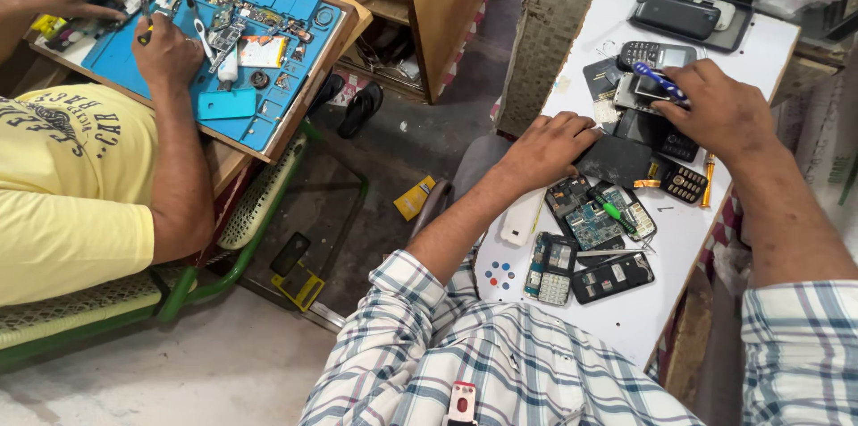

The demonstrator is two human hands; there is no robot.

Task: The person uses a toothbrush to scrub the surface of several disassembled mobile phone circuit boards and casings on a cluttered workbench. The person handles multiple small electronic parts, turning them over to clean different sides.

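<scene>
My left hand rests palm down on the white table, its fingers pressing the edge of a flat black phone panel. My right hand is closed around a blue-handled tool, held over a small phone and a dark phone body. A grey keypad phone lies just beyond the tool. In front of my hands sit an opened phone with a bare circuit board, a green-handled screwdriver, and two more dismantled phones.
A black phone on a dark tray lies at the table's far end. On the left a person in a yellow shirt works with a tool over a blue repair mat crowded with small parts. Sandals and a yellow box lie on the floor.
</scene>
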